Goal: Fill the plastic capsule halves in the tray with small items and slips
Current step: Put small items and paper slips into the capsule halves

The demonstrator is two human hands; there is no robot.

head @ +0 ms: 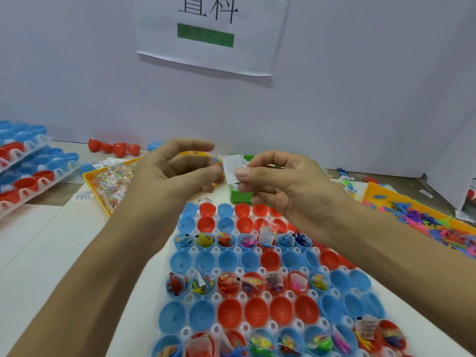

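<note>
Bead packets [113, 185] fill the yellow bin on my left; my left hand [177, 171] pinches one edge of the white slip [232, 168], my right hand [280, 184] the other, upright above the capsule tray [192, 273], print unreadable.

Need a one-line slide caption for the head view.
Both hands, left and right, pinch a small white paper slip above the clear tray of red and blue plastic capsule halves.
</note>
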